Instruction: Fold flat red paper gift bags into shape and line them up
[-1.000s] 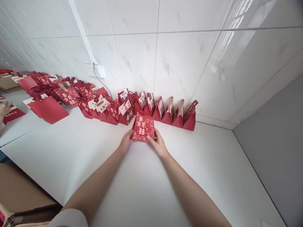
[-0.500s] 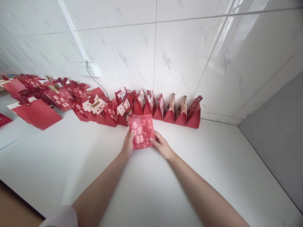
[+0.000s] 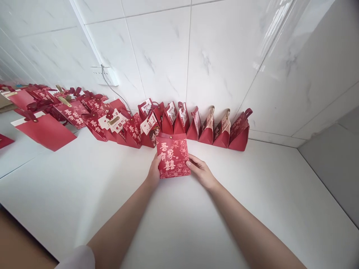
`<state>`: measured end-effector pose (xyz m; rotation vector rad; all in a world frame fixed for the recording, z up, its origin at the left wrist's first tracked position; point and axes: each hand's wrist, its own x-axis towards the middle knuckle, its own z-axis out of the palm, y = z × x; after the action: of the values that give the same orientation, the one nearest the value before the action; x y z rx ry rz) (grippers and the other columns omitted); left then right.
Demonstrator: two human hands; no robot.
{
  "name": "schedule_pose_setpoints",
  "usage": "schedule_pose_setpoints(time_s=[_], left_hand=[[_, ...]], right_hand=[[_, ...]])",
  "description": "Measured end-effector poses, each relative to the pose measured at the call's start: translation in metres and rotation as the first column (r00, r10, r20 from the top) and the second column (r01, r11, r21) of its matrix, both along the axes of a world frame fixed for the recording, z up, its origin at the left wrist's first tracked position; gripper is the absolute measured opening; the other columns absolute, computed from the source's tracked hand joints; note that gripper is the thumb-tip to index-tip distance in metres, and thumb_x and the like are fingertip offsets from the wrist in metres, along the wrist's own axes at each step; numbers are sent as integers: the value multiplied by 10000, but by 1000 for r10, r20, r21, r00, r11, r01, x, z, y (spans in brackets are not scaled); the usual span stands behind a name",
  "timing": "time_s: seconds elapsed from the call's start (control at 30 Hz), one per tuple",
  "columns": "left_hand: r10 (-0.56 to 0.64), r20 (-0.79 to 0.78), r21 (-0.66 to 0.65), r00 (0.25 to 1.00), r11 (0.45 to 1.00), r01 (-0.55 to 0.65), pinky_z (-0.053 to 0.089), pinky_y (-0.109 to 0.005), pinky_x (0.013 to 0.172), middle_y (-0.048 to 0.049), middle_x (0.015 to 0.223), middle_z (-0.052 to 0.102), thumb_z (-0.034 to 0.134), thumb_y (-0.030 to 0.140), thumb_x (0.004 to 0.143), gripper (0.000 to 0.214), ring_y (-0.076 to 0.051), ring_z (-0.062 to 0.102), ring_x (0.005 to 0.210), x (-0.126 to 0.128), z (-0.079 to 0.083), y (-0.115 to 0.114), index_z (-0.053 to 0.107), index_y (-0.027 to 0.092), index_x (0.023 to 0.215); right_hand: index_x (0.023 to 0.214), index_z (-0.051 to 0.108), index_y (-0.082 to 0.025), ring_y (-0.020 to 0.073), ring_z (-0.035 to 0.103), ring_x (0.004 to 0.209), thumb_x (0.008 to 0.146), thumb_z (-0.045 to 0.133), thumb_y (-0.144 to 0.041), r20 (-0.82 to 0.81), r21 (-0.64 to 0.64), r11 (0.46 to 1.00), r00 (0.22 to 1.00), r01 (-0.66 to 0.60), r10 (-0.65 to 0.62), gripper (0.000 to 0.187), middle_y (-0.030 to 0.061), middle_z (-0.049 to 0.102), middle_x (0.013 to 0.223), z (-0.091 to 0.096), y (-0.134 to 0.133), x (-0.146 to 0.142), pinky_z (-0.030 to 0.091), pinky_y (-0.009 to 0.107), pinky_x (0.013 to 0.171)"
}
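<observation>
A red paper gift bag (image 3: 174,158) with pale Chinese lettering and pink flowers faces me, its top flap folded and a small gold stud near the top edge. My left hand (image 3: 154,171) grips its left side, the thumb on the front and the fingers hidden behind. At the right edge, my right hand (image 3: 204,173) has its thumb against the bag's side, with the other fingers partly hidden behind it. Just beyond the bag stands a row of similar peaked gift bags, among them one with a white flap and a cartoon figure (image 3: 151,132).
The row along the tiled wall (image 3: 159,48) ends on the right with a dark red bag (image 3: 239,132). Many more red bags crowd the left, including a plain one (image 3: 46,130) lying tilted. A wall socket (image 3: 105,76) has a grey cable (image 3: 114,91) running down behind the bags.
The view has shifted slightly. My right hand's thumb has slid from the bag's front to its right edge, and the hand sits a little farther out. My left hand keeps its hold.
</observation>
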<state>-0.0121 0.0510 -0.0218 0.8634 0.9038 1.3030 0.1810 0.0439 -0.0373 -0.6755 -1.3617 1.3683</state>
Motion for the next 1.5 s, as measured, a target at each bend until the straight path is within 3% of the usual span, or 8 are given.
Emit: schedule_pose_setpoints(time_s=[0.33,0.47,0.6,0.77,0.93,1.1,1.33,1.5], left_hand=[[47,-21,-19,999,999,-47,442,-408,1092,-33,1376,596,572,443,873,501,-288,491,1339,-8,4,1,551,247,1334],[19,-79,107,997,994,-10,339,-371,1177,44,1505,466,515,510,924,518,-231,355,1442,-9,4,2,475,353,1416],[-149,-58,36,987,988,151,447,-465,1078,-72,1375,598,368,736,880,720,-334,485,1336,-9,-1,-2,562,235,1359],[-215,-265,228,940,933,277,487,-463,1024,-97,1423,548,633,671,773,733,-377,456,1344,-6,0,-11,556,238,1359],[-38,-416,145,908,984,107,524,-440,934,-97,1206,684,668,490,825,456,-336,621,1159,0,2,-11,653,213,1186],[152,-356,185,922,979,-89,563,-349,689,-47,924,713,641,556,814,372,-262,727,844,-2,-2,-8,564,204,905],[-57,-285,80,957,993,83,459,-259,511,-37,662,656,520,648,822,472,-202,682,599,-3,1,-7,542,177,790],[-34,-267,74,963,996,56,438,-236,496,-7,758,649,609,640,771,465,-167,668,585,-4,2,-6,506,197,868]], right_hand=[[1497,372,-309,310,370,1417,686,865,-385,271,81,995,962,-58,34,952,56,420,1526,-1,-11,-2,305,507,1183],[1453,425,-280,293,489,1327,777,788,-343,228,66,998,974,-5,-10,770,70,508,1452,-3,-12,-9,406,481,1122],[1378,499,-248,282,556,1248,827,733,-409,180,59,996,981,67,-77,620,66,591,1361,-4,-10,-10,451,438,1078],[1319,541,-248,246,668,835,947,535,-506,254,48,952,918,301,-304,453,36,714,918,-7,-11,-5,533,427,883],[1529,215,-273,245,666,840,908,605,-451,256,153,933,899,325,-355,755,31,692,939,-5,-19,-8,553,404,813],[1468,336,-247,224,650,743,895,588,-436,341,157,936,872,315,-351,653,6,680,818,-10,-15,-8,553,365,723],[1148,585,-217,228,655,712,882,574,-404,314,42,916,865,399,-391,325,14,705,772,-16,-8,-3,527,364,737],[1289,546,-224,232,648,706,912,557,-448,337,53,927,867,371,-367,439,-1,695,735,-12,-10,-3,509,363,740]])
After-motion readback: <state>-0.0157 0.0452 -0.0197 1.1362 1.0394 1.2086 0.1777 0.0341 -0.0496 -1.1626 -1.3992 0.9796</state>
